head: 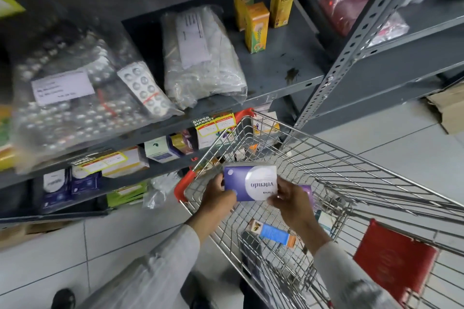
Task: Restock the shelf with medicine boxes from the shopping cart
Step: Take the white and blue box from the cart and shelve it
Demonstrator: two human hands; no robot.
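Both hands hold a purple-and-white medicine box [251, 182] above the wire shopping cart [334, 173]. My left hand [218, 194] grips its left end and my right hand [292, 199] grips its right end. Down in the cart lie a blue-and-orange box [272, 233] and a few more boxes, partly hidden behind the held box and my arms. The grey metal shelf [271, 75] stands to the left and ahead, its lower levels lined with small boxes [160, 149].
Clear bags of blister packs [82, 98] and a bag of white goods [200, 57] fill the middle shelf, beside three yellow boxes [257, 27]. A perforated upright post [351, 45] rises right of the cart. Red cart seat flap [394, 262]; cardboard box [449, 108] on the tiled floor.
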